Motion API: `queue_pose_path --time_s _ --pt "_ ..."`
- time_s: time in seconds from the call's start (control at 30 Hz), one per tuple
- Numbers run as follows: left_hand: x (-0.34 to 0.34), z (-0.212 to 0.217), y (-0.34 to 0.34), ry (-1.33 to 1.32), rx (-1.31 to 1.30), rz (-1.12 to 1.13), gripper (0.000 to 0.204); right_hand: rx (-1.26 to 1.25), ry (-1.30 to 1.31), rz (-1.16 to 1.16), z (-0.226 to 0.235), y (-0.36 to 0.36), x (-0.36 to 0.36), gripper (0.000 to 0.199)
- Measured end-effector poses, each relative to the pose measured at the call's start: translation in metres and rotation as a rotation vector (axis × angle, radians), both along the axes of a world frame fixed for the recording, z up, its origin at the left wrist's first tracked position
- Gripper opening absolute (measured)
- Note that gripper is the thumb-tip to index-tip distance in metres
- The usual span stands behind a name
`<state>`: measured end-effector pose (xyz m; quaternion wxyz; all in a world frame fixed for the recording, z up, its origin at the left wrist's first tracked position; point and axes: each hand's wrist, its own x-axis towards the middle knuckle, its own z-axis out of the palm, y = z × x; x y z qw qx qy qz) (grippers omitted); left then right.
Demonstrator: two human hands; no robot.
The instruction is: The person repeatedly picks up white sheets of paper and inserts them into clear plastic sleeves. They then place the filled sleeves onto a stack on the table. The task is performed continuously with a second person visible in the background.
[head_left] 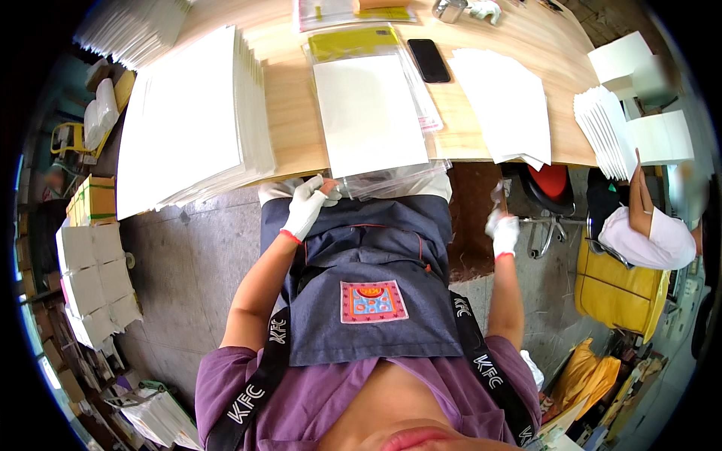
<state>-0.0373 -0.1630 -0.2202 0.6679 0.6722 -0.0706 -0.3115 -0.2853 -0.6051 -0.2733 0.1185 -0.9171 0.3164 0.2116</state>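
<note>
Head view: left hand [304,209] fingers pinching the clear sleeve [391,179] holding a white sheet [368,113] at the desk [289,113] edge, twelve o'clock; right hand [504,231] fingers pinching a thin strip, three o'clock. Tall unbagged stack [188,120] remains, ten o'clock.

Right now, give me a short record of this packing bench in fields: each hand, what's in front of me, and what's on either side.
Left hand: white glove, at the table edge, touching the open end of the clear plastic bag
Right hand: white glove, below the table edge, pinching a thin clear strip
Centre: white sheet lying on a pile of clear bags
Left side: tall stack of white sheets
Right side: loose white papers
Behind: black phone
Surface: wooden table
</note>
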Motion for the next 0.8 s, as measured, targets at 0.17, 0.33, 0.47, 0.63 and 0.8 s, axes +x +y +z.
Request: queue_pose_path --time_s 0.17,0.33,0.47,0.63,0.8 --pt "0.001 0.000 0.003 -1.089 0.671 0.001 0.024 -0.028 0.497 0.873 0.007 0.039 -0.044 0.030" --pt "0.016 0.007 -0.019 -1.430 0.433 -0.090 0.018 0.097 -0.782 0.363 0.086 0.119 0.088 0.022" --pt "0.021 0.007 -0.010 -1.363 0.386 -0.073 0.010 -0.108 -0.866 0.686 0.108 0.135 0.153 0.021" --pt "0.009 -0.018 -0.001 -0.310 0.162 0.355 0.020 0.209 -0.796 0.363 0.089 0.131 0.170 0.019" --pt "0.011 0.004 -0.008 0.291 -0.326 0.558 0.036 0.035 -0.686 0.119 0.078 0.140 0.173 0.032"
